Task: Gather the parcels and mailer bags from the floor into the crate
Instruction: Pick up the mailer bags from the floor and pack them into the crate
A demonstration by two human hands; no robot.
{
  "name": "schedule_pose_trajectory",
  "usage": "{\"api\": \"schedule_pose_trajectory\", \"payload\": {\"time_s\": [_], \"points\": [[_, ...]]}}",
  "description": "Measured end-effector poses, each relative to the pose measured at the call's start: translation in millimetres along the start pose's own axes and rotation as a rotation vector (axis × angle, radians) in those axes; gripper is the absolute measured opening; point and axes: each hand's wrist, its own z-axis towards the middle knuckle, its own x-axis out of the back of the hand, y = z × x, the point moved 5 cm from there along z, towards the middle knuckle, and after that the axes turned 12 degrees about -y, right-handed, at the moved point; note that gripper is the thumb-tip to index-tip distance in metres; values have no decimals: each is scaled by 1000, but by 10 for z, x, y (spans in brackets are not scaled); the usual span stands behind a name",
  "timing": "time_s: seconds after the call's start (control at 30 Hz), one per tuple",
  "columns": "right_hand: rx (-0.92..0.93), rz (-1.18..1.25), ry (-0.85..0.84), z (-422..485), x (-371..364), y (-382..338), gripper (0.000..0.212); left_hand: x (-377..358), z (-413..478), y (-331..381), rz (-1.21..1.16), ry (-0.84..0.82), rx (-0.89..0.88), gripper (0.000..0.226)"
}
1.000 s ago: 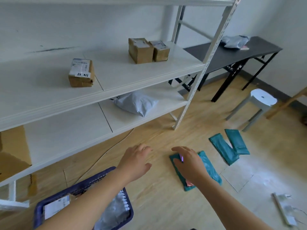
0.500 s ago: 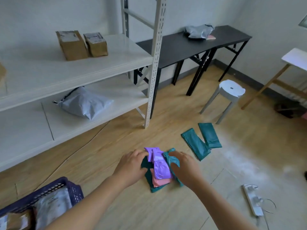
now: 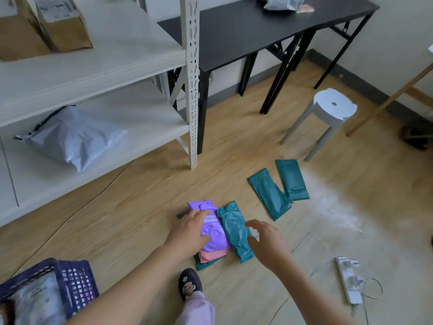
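A small stack of mailer bags lies on the wooden floor: a purple bag [image 3: 214,233] on top, a pink bag [image 3: 212,255] under it, a teal one at the bottom. A loose teal bag [image 3: 235,231] lies against the stack's right side. My left hand [image 3: 189,232] grips the purple bag and the stack's left edge. My right hand [image 3: 267,240] hovers open just right of the loose teal bag. Two more teal bags [image 3: 269,193] [image 3: 291,179] lie further right. The blue crate [image 3: 70,285] stands at the lower left with grey bags inside.
White shelving [image 3: 191,90] at left holds cardboard boxes [image 3: 63,26] and a grey mailer bag [image 3: 72,139]. Behind stand a black table [image 3: 257,26] and a white stool [image 3: 332,109]. A power strip [image 3: 349,280] lies right on the floor. My shoe [image 3: 188,282] is below the stack.
My right hand has let go of the stack and moved right, fingers spread. The loose teal bag now lies flat beside the purple one. The view has shifted closer.
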Motion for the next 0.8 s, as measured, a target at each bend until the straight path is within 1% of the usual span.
{"api": "schedule_pose_trajectory", "payload": {"time_s": [0.17,0.4,0.6,0.8], "points": [[-48,-52,-65,543,418,74,43,285,679,138,-40,-61,-2,62],[-82,-39,-19,1232,1128,293,41,693,1617,539,-94,-72,-29,61],[-115,-50,-59,1833,1646,838,41,772,2414,994,-136,-66,-11,59],[-116,-64,-157,2768,2147,1718,46,617,3436,1515,-266,-13,128,56]]}}
